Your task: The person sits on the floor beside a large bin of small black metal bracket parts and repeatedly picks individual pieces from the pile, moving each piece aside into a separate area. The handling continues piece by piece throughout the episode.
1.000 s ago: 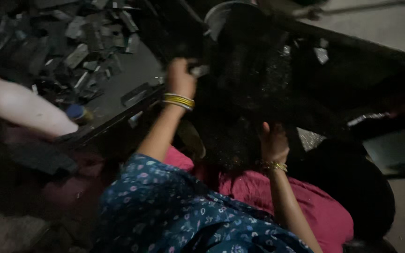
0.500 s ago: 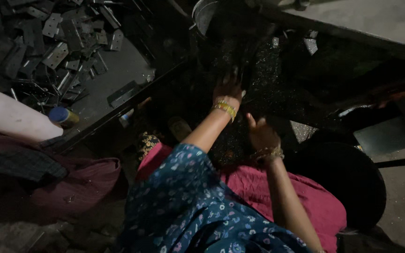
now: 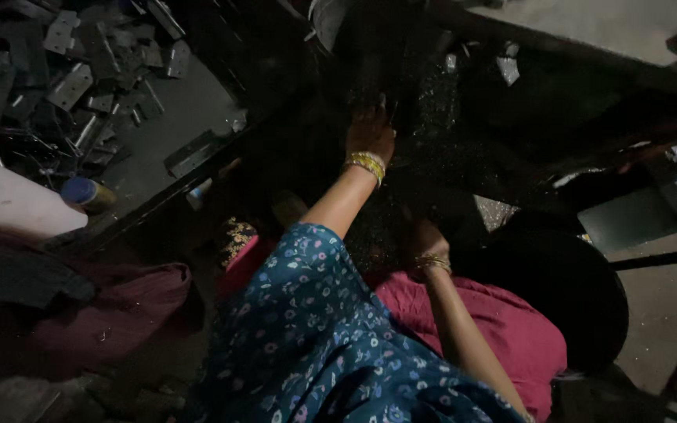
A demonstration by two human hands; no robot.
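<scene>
Two hands reach forward over a very dark, glittering black surface (image 3: 432,149) that looks strewn with fine metal grit. The left hand (image 3: 368,131), with yellow bangles (image 3: 366,164) on its wrist, is stretched farthest out and lies flat, palm down, on that dark surface, its fingers (image 3: 371,106) spread a little; it grips nothing that can be seen. The right hand (image 3: 425,239), wearing thinner gold bangles (image 3: 434,262), sits lower and closer to the body, at the near edge of the same dark surface; it is deep in shadow, so I cannot tell whether it is wide, closed or holding anything. Both forearms come out of blue flowered sleeves (image 3: 315,345), and a pink cloth (image 3: 503,329) covers the lap beneath the right arm. To the left, well apart from the hands, a grey worktop (image 3: 174,117) with a dark raised rim carries a heap of small flat metal pieces (image 3: 72,86), some with holes in them. Near that worktop's lower edge a small bottle with a blue cap (image 3: 86,193) lies just beside a pale rounded shape (image 3: 9,204) at the left border, which may be another person's limb, though that is unclear. Dark maroon cloth (image 3: 103,305) lies below it. A round black object (image 3: 566,298) sits to the right of the right arm, and a pale curved metal part (image 3: 327,19) shows at the top, beyond the left hand.
</scene>
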